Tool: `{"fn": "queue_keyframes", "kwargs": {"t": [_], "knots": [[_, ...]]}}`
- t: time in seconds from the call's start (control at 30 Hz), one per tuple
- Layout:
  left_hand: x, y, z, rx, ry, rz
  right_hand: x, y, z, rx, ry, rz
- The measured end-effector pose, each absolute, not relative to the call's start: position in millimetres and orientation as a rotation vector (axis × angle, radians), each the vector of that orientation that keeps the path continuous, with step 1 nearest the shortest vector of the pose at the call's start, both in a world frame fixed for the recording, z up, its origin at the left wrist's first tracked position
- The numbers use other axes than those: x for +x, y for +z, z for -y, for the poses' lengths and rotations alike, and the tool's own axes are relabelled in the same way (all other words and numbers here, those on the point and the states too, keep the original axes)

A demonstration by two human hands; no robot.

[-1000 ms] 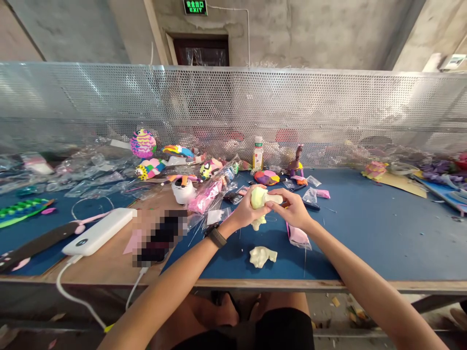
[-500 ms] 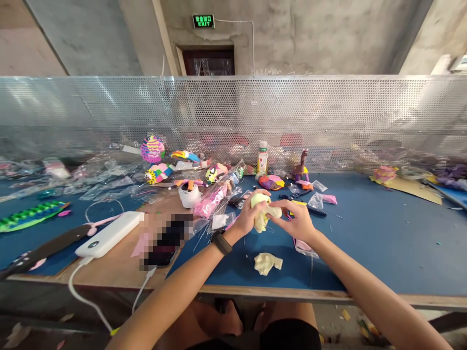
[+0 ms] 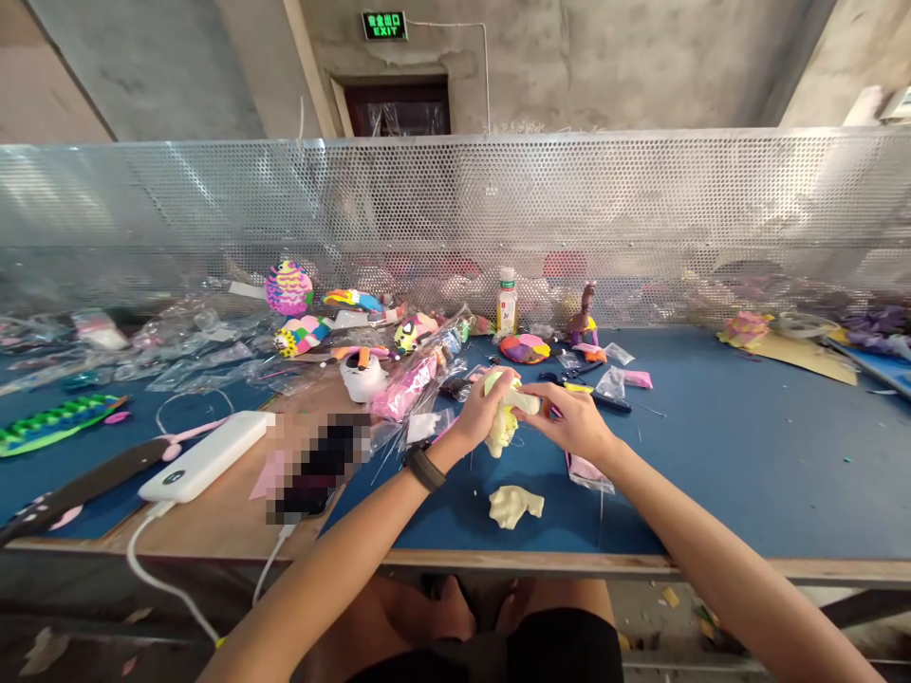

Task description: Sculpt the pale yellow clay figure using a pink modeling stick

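Note:
Both my hands hold one lump of pale yellow clay (image 3: 504, 414) above the blue table (image 3: 712, 455). My left hand (image 3: 482, 410) is wrapped round its upper part, with a dark watch on that wrist. My right hand (image 3: 573, 419) pinches the lump's right end with thumb and fingers. A smaller torn piece of pale yellow clay (image 3: 513, 503) lies on the table just below my hands, near the front edge.
Colourful clay figures (image 3: 288, 286), plastic bags (image 3: 419, 375) and a small bottle (image 3: 506, 302) crowd the back left. A white power bank (image 3: 206, 455) with its cable lies at the left. A perforated metal screen (image 3: 455, 218) runs along the table's far side.
My hands have kept kneading the yellow lump, shifting their grip slightly. The view rocked up and down a little. The torn piece on the table has not moved.

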State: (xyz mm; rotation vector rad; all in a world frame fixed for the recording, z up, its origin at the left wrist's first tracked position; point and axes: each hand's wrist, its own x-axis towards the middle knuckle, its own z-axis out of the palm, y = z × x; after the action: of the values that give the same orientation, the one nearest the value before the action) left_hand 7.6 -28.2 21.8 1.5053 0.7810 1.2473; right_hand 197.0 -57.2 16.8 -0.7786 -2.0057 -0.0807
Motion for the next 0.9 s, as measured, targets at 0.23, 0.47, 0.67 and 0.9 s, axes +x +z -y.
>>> {"fn": "queue_keyframes", "kwargs": {"t": [0.23,0.47,0.67,0.9], "knots": [[11,15,25,1.638,1.389,-0.941,191,14,53,-0.856,0.258,1.878],[8,19,30,1.584,1.304,-0.813,181,3,52,-0.870,0.573,1.719],[7,24,28,1.424,1.111,-0.656,190,8,49,-0.844,0.544,1.753],[4,19,25,1.427,1.012,-0.561,201,14,48,-0.921,0.227,1.824]]}}
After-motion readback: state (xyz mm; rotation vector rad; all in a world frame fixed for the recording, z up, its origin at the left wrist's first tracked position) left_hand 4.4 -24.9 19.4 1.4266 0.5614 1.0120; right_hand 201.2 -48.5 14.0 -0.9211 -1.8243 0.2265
